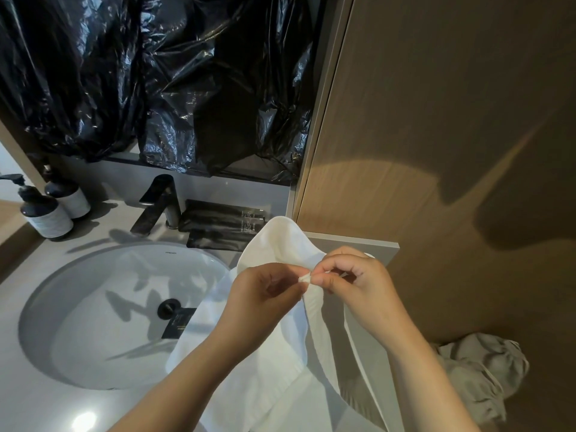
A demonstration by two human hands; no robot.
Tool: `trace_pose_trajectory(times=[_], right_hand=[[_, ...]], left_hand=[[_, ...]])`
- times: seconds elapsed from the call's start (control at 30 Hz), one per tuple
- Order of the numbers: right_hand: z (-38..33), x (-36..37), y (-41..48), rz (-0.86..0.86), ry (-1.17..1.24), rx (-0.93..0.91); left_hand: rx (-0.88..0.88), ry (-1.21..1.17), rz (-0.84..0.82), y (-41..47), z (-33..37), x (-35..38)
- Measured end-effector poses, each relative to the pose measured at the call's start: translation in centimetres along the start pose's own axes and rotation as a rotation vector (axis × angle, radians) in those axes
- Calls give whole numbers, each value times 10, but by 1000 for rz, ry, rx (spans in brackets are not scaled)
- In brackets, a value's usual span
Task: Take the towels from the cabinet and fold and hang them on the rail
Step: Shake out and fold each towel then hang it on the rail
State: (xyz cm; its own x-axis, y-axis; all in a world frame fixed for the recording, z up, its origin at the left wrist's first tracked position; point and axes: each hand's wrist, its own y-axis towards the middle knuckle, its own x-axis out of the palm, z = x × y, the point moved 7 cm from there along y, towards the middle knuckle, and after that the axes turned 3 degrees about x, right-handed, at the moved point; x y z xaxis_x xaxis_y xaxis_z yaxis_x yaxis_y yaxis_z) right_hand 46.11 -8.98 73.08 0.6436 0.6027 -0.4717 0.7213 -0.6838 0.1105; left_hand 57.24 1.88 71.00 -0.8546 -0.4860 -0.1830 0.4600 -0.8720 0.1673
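Note:
A white towel (280,353) hangs in front of me over the right edge of the vanity, its top bulging up behind my hands. My left hand (265,294) and my right hand (352,282) meet at the middle, both pinching the same small corner of the towel between thumb and fingers. The cloth drapes down from that pinch over the basin's right rim. No rail and no cabinet are in view.
A round white basin (62,307) with a black drain (169,308) and a dark card lies at left. Behind it stand a black tap (159,204), two pump bottles (46,213) and black sachets (218,226). Black plastic sheeting (156,73) covers the mirror. A wooden wall (452,135) stands at right, grey crumpled cloth (486,375) below.

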Motion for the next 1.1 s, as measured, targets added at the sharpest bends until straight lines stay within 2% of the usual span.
trace_pose_trajectory(times=[0.33,0.63,0.83,0.97,1.1], right_hand=[[4,3,1,26,24,-6],[32,-21,0,54,-24,-4],[64,-24,-4,35,-150,73],[59,-33,1,42,-350,-11],[47,-45,9,0,-504,-53]], left_hand=[[-8,21,43,2,-3,-2],[45,-97,77,11,1,-19],[31,-201,45,23,11,-30],[54,-178,38,35,25,-36],[5,-209,78,51,36,-49]])
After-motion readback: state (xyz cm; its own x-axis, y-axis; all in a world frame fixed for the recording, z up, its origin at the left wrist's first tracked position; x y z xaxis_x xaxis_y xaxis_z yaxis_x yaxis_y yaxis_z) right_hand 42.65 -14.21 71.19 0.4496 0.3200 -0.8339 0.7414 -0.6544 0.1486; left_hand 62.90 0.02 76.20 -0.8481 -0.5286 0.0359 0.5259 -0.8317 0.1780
